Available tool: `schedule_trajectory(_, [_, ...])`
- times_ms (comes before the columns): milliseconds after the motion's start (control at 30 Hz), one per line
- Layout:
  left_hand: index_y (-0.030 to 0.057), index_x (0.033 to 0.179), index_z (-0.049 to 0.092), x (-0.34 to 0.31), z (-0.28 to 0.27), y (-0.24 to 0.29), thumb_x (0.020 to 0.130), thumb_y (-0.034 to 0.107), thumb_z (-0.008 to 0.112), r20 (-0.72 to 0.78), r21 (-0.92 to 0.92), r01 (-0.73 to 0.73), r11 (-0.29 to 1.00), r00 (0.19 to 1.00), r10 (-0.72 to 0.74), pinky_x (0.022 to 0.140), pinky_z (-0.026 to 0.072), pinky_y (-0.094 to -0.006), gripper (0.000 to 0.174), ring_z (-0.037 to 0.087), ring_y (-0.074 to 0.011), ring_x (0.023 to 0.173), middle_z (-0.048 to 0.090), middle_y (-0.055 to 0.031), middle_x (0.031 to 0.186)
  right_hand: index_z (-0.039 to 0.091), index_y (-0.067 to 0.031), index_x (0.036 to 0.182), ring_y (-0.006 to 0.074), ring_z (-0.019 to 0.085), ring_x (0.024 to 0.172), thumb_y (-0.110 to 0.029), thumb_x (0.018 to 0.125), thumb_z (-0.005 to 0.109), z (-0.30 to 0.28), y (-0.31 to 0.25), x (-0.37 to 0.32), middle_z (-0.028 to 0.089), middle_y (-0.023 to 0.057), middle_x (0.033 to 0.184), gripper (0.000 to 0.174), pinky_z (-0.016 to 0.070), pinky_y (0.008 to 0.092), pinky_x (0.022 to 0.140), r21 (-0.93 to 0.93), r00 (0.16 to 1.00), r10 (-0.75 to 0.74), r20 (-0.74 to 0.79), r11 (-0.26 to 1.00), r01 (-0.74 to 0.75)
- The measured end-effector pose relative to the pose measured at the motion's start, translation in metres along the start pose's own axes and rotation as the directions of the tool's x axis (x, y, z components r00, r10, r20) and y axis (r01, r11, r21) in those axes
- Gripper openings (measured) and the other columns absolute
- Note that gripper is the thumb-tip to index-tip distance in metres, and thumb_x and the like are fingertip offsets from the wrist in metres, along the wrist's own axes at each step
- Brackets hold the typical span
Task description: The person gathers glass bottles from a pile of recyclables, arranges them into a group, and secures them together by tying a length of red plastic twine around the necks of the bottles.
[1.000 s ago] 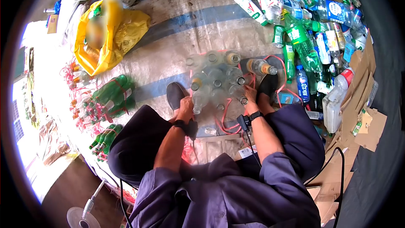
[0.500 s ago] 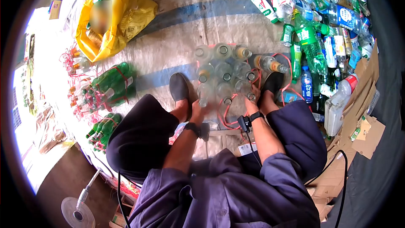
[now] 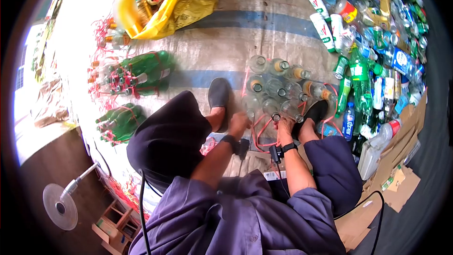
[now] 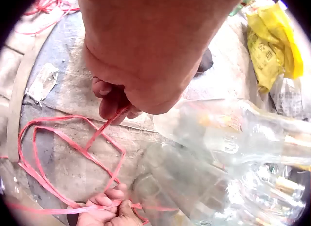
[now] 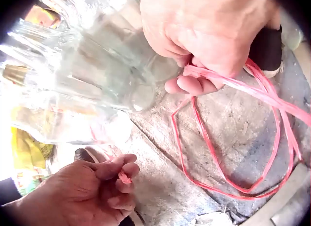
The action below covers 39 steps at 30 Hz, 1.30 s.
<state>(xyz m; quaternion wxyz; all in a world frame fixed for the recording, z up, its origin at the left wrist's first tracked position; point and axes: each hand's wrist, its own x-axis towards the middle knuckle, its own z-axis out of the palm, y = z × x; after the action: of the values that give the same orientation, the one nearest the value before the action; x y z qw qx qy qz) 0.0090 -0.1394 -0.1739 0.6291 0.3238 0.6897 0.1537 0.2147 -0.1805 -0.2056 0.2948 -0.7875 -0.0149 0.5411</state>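
Observation:
A cluster of clear glass bottles [image 3: 275, 86] stands between the feet, with pink plastic string [image 3: 255, 134] around it and loops of it on the ground. At its near left edge, my left hand [image 3: 239, 123] pinches one string end between curled fingers, also seen in the right wrist view as a left hand [image 5: 85, 194] with a pink tuft. My right hand [image 3: 284, 131] grips another run of the string [image 5: 252, 90], close to the near bottles' bases. Another glass bottle [image 3: 317, 89] lies slanted beside the right shoe.
Plastic bottles and cans are heaped on the right, among them a green bottle [image 3: 361, 78], bordered by cardboard [image 3: 401, 137]. On the left lie bundled green bottles [image 3: 148, 68] and a yellow bag [image 3: 172, 16] with cans. A fan [image 3: 60, 206] stands at lower left.
The head view has shifted, so the scene sits farther right. Both hands were at the sides of the bottle cluster; now they are at its near side with string in their fingers.

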Motion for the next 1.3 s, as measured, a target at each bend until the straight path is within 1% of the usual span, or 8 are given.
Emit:
schedule_trajectory(333, [-0.0027, 0.095, 0.069, 0.004, 0.004, -0.003, 0.08, 0.012, 0.056, -0.039, -0.085, 0.023, 0.996, 0.999, -0.027, 0.063, 0.0546, -0.0378, 0.024, 0.07, -0.0261, 0.062, 0.07, -0.0186, 0.073, 0.066, -0.003, 0.087, 0.0237, 0.068, 0.068, -0.009, 0.088, 0.057, 0.02, 0.013, -0.019, 0.065, 0.0102, 0.07, 0.011, 0.0534, 0.0342, 0.055, 0.084, 0.99, -0.027, 0.138, 0.996, 0.016])
schedule_trajectory(600, [0.0034, 0.077, 0.073, 0.033, -0.017, -0.031, 0.076, 0.019, 0.068, 0.145, 0.308, -0.332, 0.892, 0.943, 0.3, 0.067, 0.056, -0.0359, 0.016, 0.071, -0.0244, 0.074, 0.071, -0.014, 0.075, 0.063, -0.0036, 0.108, 0.025, 0.07, 0.079, -0.021, 0.098, 0.053, 0.028, 0.099, 0.018, 0.071, 0.0133, 0.094, 0.023, 0.0588, 0.0412, 0.067, -0.239, 0.604, -0.588, 0.538, 0.581, 0.778])
schedule_trajectory(667, [0.0074, 0.074, 0.073, 0.033, -0.014, -0.021, 0.074, 0.018, 0.069, 0.088, 0.221, -0.001, 0.975, 0.996, -0.019, 0.061, 0.0551, -0.0351, 0.011, 0.07, -0.0233, 0.07, 0.069, -0.0101, 0.071, 0.065, -0.0053, 0.104, 0.0219, 0.069, 0.077, -0.024, 0.097, 0.056, 0.037, 0.081, -0.007, 0.07, 0.0093, 0.09, 0.021, 0.0574, 0.0387, 0.065, -0.051, 0.784, -0.437, 0.44, 0.86, 0.508])
schedule_trajectory(800, [0.0141, 0.068, 0.073, 0.069, -0.021, -0.082, 0.068, 0.018, 0.07, 0.304, 0.335, -0.491, 0.804, 0.864, 0.401, 0.057, 0.0536, -0.0374, 0.005, 0.068, -0.0248, 0.064, 0.068, -0.0057, 0.067, 0.065, -0.001, 0.102, 0.0293, 0.067, 0.087, -0.007, 0.088, 0.057, 0.044, 0.068, -0.023, 0.069, 0.0156, 0.094, 0.017, 0.0524, 0.0363, 0.076, -0.025, 0.754, -0.488, 0.439, 0.833, 0.553])
schedule_trajectory(900, [0.0033, 0.079, 0.063, 0.063, -0.026, -0.075, 0.085, 0.013, 0.069, 0.351, -0.044, -0.311, 0.949, 0.885, 0.306, 0.042, 0.0492, -0.0329, 0.013, 0.066, -0.0239, 0.053, 0.066, -0.0101, 0.07, 0.067, -0.0057, 0.101, 0.021, 0.066, 0.078, -0.023, 0.093, 0.061, 0.053, 0.066, -0.017, 0.068, 0.0071, 0.088, 0.02, 0.0503, 0.0322, 0.066, -0.011, 0.722, -0.562, 0.403, 0.786, 0.618])
schedule_trajectory(1133, [0.0036, 0.076, 0.061, 0.036, -0.029, -0.037, 0.089, 0.016, 0.064, 0.435, 0.237, -0.406, 0.883, 0.857, 0.277, 0.045, 0.0491, -0.031, 0.018, 0.064, -0.0177, 0.056, 0.065, -0.0083, 0.07, 0.069, -0.0071, 0.102, 0.0149, 0.064, 0.071, -0.036, 0.097, 0.057, 0.061, 0.01, -0.062, 0.071, 0.0036, 0.09, 0.032, 0.0499, 0.0291, 0.062, -0.088, 0.82, -0.449, 0.354, 0.857, 0.507])
schedule_trajectory(1200, [0.0032, 0.075, 0.061, 0.038, -0.029, -0.042, 0.089, 0.016, 0.064, 0.49, 0.333, -0.555, 0.763, 0.793, 0.362, 0.043, 0.0458, -0.0291, 0.019, 0.06, -0.0141, 0.052, 0.064, -0.0067, 0.068, 0.064, 0.0055, 0.109, 0.0271, 0.067, 0.092, -0.017, 0.098, 0.046, 0.064, -0.027, -0.1, 0.07, 0.0154, 0.101, 0.031, 0.0529, 0.0347, 0.08, 0.014, 0.916, -0.011, 0.4, 1.0, 0.006])
schedule_trajectory(1300, [0.0028, 0.071, 0.062, 0.035, -0.031, -0.042, 0.09, 0.016, 0.063, 0.358, 0.136, -0.515, 0.846, 0.822, 0.443, 0.04, 0.0373, -0.0276, 0.023, 0.049, -0.0097, 0.045, 0.059, -0.0029, 0.062, 0.065, 0.0036, 0.109, 0.024, 0.067, 0.086, -0.017, 0.098, 0.047, 0.063, 0.012, -0.066, 0.07, 0.0142, 0.098, 0.029, 0.0527, 0.0344, 0.075, -0.102, 0.812, -0.212, 0.543, 0.944, 0.315])
